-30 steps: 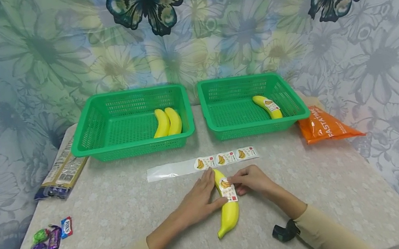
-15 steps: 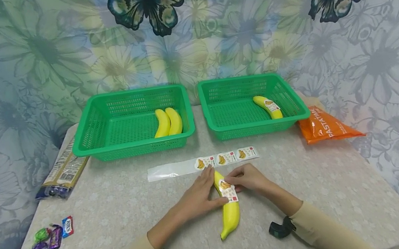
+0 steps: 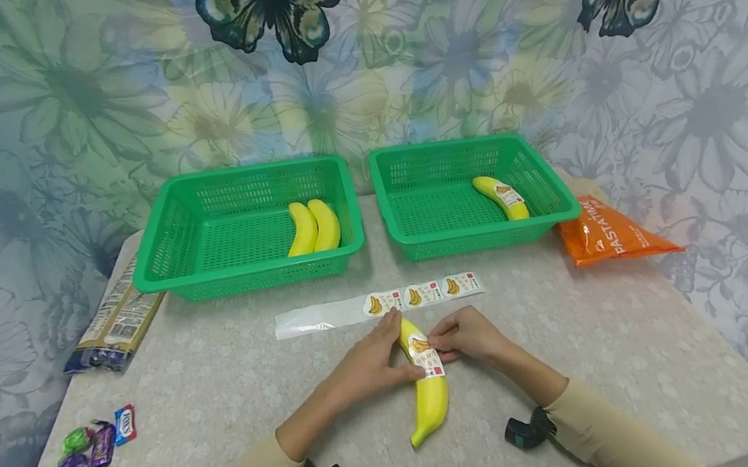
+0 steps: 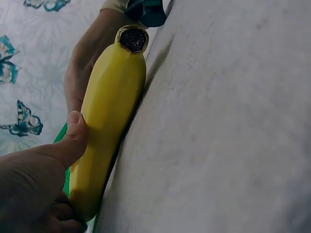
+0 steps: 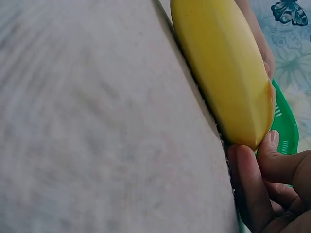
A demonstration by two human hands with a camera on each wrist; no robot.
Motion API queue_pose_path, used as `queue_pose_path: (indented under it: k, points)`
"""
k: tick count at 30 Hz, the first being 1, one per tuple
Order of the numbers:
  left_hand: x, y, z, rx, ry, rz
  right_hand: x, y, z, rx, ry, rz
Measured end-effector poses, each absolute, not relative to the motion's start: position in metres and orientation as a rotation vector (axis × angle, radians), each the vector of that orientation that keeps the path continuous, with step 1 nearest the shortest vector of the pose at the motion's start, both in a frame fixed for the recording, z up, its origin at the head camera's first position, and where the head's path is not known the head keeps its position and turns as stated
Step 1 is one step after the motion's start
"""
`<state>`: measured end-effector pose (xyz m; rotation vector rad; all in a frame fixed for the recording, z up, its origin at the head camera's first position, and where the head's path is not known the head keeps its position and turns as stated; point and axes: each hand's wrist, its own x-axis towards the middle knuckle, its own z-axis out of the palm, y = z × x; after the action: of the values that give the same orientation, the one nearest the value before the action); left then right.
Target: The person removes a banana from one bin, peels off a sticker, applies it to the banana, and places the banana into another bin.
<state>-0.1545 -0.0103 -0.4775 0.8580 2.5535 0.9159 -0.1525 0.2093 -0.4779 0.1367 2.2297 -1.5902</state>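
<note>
A yellow banana (image 3: 431, 413) lies on the table between both hands, stem end toward me. A white sticker (image 3: 426, 357) with a printed banana picture lies across its upper half. My left hand (image 3: 365, 365) holds the banana from the left, thumb on the sticker's lower edge, fingers along the far end. In the left wrist view, the thumb (image 4: 74, 138) presses the banana's side. From the right, my right hand (image 3: 469, 333) pinches at the sticker's right edge with thumb and forefinger. In the right wrist view, those fingertips (image 5: 248, 162) are right at the banana's end.
Behind the hands lies a backing strip (image 3: 321, 318) with 3 stickers. A left green basket (image 3: 250, 280) holds two plain bananas; a right green basket (image 3: 487, 240) holds one stickered banana. An orange packet (image 3: 615, 231), a gold packet (image 3: 115, 327) and several wrapped sweets (image 3: 101, 446) lie at the sides.
Both hands stay around the banana with only slight shifts. The right fingertips have moved slightly down along the sticker's right edge, and the banana's stem end has swung a little right.
</note>
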Motion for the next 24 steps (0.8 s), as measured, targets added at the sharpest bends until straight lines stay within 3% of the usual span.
queue_pose_path:
  k: [13,24]
  points:
    - [-0.169,0.001,-0.471,0.796,2.736,0.861,-0.150,0.213,-0.480,0.118,2.167,-1.634]
    - [-0.174,-0.002,-0.474,0.726,2.750,0.994,-0.144,0.224,-0.476,-0.128,2.183,-1.461]
